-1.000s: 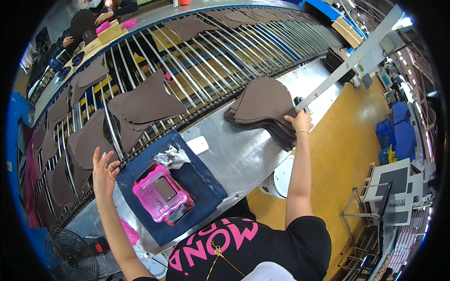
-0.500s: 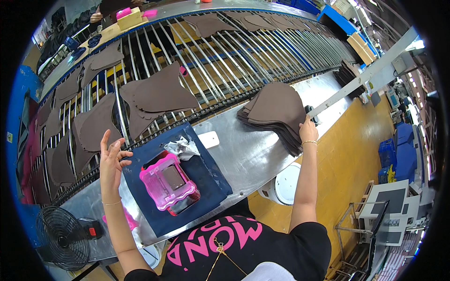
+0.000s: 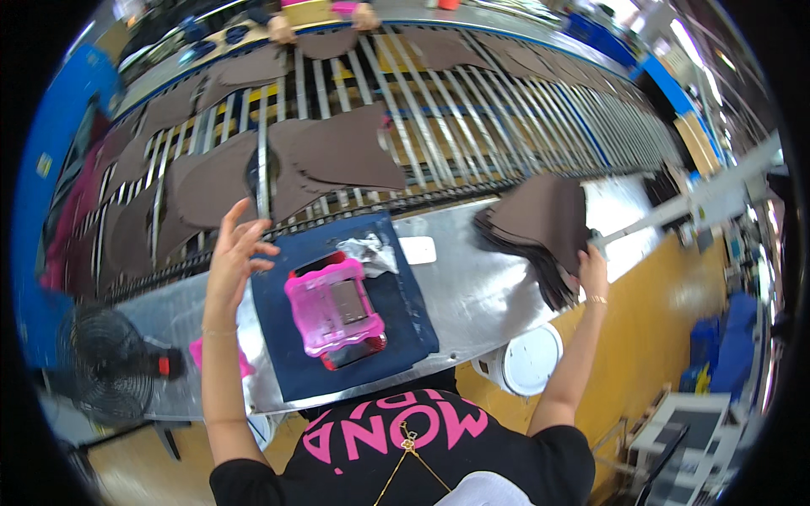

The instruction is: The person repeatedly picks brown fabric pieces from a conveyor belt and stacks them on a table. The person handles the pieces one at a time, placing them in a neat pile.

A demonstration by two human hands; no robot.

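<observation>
My right hand (image 3: 592, 270) grips the near edge of a stack of brown fabric pieces (image 3: 540, 228) lying on the metal counter (image 3: 472, 291) at the right. My left hand (image 3: 234, 253) hovers open, fingers spread, over the counter's far edge, just left of a dark blue mat (image 3: 396, 312). On the mat sits a pink plastic frame (image 3: 333, 308) with a crumpled clear wrapper (image 3: 364, 250) behind it. Several brown fabric pieces (image 3: 333, 156) lie spread on the rod conveyor (image 3: 472, 126) beyond the counter.
A black fan (image 3: 105, 363) stands at the lower left. A white bucket (image 3: 525, 361) sits under the counter by my right arm. Another person's hands (image 3: 283, 25) work at the conveyor's far side. A small white card (image 3: 418, 250) lies beside the mat.
The view has swung right. My left hand has lifted toward the conveyor edge. My right hand stays on the brown stack.
</observation>
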